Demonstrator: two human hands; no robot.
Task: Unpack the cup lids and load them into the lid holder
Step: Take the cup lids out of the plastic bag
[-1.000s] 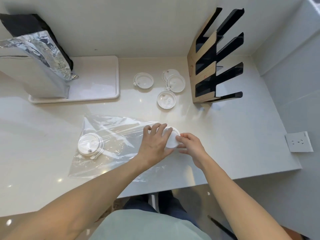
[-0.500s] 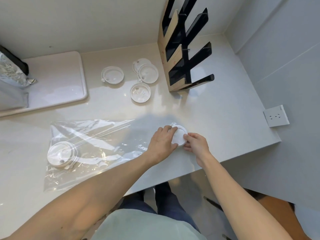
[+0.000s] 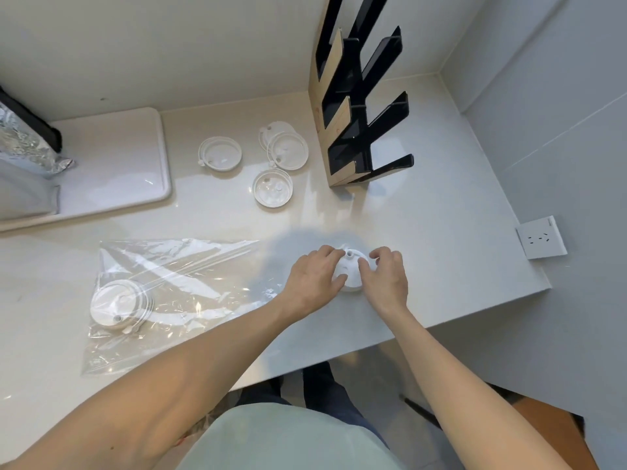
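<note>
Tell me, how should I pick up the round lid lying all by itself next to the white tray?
Pinch the raised rim of that lid, probably best from above, fingers on opposite edges. It lies flat on the counter with its open side up, so the thin standing wall gives something to grip. Its left edge has a small tab, which also looks easy to pinch.

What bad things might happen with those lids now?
Both hands, left hand and right hand, pinch the white lid stack near the counter edge; a slip may send lids to the floor. Loose lids lie right before the lid holder, so a reaching arm might knock them. The plastic bag holding more lids looks slippery and may slide.
</note>
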